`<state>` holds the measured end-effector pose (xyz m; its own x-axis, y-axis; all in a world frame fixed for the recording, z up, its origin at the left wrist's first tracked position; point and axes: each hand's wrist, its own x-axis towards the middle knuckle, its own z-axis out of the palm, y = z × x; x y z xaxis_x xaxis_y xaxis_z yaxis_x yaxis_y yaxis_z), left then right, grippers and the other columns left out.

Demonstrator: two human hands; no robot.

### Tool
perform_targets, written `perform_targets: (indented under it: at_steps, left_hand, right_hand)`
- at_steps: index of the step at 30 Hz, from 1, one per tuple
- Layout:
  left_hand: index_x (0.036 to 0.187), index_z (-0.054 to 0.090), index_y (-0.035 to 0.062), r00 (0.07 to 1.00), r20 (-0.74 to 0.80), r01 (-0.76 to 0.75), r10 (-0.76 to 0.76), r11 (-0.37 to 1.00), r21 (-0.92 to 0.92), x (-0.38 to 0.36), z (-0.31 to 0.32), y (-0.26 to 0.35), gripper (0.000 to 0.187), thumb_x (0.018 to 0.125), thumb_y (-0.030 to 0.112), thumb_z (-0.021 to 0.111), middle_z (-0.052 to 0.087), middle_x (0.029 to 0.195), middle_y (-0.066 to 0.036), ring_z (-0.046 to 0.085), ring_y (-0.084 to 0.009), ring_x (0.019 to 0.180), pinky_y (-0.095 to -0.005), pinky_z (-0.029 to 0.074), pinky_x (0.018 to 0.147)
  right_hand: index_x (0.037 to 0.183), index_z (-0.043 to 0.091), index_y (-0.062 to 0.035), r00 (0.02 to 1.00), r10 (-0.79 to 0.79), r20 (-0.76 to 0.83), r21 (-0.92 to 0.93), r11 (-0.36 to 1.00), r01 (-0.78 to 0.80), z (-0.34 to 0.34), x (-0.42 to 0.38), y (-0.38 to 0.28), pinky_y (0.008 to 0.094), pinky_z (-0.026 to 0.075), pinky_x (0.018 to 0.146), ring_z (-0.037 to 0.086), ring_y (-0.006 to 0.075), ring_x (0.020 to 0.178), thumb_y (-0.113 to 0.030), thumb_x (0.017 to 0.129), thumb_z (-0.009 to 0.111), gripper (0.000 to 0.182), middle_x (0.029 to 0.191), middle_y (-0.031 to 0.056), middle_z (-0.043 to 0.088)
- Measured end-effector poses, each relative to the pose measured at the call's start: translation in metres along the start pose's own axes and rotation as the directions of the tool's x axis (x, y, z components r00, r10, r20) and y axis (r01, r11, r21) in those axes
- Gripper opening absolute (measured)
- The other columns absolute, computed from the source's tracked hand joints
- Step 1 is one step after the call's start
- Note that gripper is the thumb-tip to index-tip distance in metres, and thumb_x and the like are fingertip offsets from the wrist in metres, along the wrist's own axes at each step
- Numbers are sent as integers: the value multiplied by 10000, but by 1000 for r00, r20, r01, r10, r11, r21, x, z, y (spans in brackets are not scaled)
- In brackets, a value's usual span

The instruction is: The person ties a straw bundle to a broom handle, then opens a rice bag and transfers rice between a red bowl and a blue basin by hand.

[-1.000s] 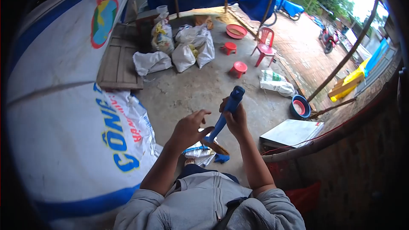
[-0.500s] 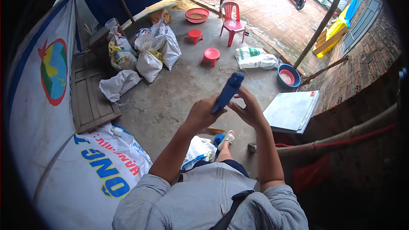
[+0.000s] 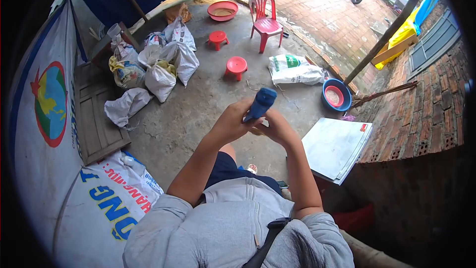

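My left hand [image 3: 233,121] is closed around the lower part of a dark blue, elongated object [image 3: 263,101], which looks like folded cloth. From the other side, the curled fingers of my right hand [image 3: 277,128] press against the object's lower right edge. Its upper end sticks out above both hands, tilted a little to the right. My fingers partly hide its lower end, and its exact kind cannot be made out.
Red stools [image 3: 236,66] and a red chair [image 3: 267,25] stand ahead on the concrete floor [image 3: 198,104]. White sacks [image 3: 161,79] lean at left. At right are a blue basin [image 3: 328,104], a white panel [image 3: 334,146] and a brick wall [image 3: 421,124].
The blue object is more upright and looks shorter. My right hand has come closer to the left, its fingers now against the object. The view has shifted and my legs have moved, as in a step.
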<state>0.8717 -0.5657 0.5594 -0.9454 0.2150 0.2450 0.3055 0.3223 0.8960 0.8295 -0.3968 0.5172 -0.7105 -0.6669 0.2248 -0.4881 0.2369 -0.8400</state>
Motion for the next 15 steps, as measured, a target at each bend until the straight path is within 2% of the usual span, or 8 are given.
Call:
perform_targets:
  at_steps: [2, 4, 5, 9, 11, 14, 15]
  left_hand:
    - [922, 601, 27, 995, 69, -71, 70, 997, 21, 35, 0, -1, 189, 764, 93, 681, 625, 904, -97, 626, -224, 833, -332, 488, 740]
    - [991, 538, 16, 975, 162, -145, 150, 988, -46, 72, 5, -6, 294, 725, 52, 657, 587, 895, -151, 569, -320, 833, -365, 442, 741]
    - [1011, 533, 19, 966, 192, -166, 172, 985, -43, 91, 8, -14, 310, 728, 53, 655, 587, 926, -153, 567, -318, 863, -360, 441, 755]
    - [1018, 528, 19, 916, 273, -262, 293, 954, -145, 174, 12, -40, 320, 728, 62, 657, 586, 952, -155, 566, -321, 886, -357, 442, 770]
    - [997, 582, 32, 863, 393, -298, 317, 948, -111, 221, 10, -49, 278, 742, 70, 686, 610, 1001, -82, 607, -235, 883, -325, 463, 797]
    - [1007, 575, 31, 799, 517, -256, 307, 952, -169, 289, 13, -60, 277, 749, 51, 674, 610, 1004, -79, 607, -209, 899, -307, 478, 792]
    - [1018, 570, 35, 775, 535, -266, 335, 942, -205, 312, 14, -61, 282, 753, 47, 668, 614, 987, -76, 604, -191, 901, -307, 498, 772]
  right_hand:
    - [1171, 498, -70, 998, 40, -45, -64, 997, -43, -15, 9, 17, 355, 445, 824, 551, 340, 965, -54, 740, 649, 457, 1058, 165, 576]
    - [1156, 505, -64, 988, 126, -90, 25, 992, -124, -34, 24, 35, 357, 445, 819, 555, 336, 969, -30, 730, 636, 446, 1054, 158, 581]
    - [1125, 522, -53, 990, 75, -123, 36, 997, -71, -47, 34, 35, 360, 446, 817, 558, 338, 965, -6, 715, 623, 425, 1044, 159, 584]
    - [1100, 539, -54, 963, 138, -233, 1, 990, -142, -85, 62, 92, 364, 450, 812, 561, 343, 952, -5, 709, 619, 402, 1039, 161, 583]
    - [1087, 555, -79, 961, 203, -188, -41, 976, -214, -112, 76, 119, 372, 454, 802, 562, 340, 950, -36, 705, 638, 394, 1052, 157, 580]
    - [1047, 580, -107, 930, 213, -300, -59, 969, -241, -146, 104, 130, 381, 455, 792, 563, 339, 937, -71, 695, 663, 363, 1053, 148, 578]
    - [985, 597, -107, 888, 319, -331, -61, 932, -357, -154, 111, 135, 389, 457, 777, 565, 337, 917, -101, 686, 684, 312, 1014, 139, 590]
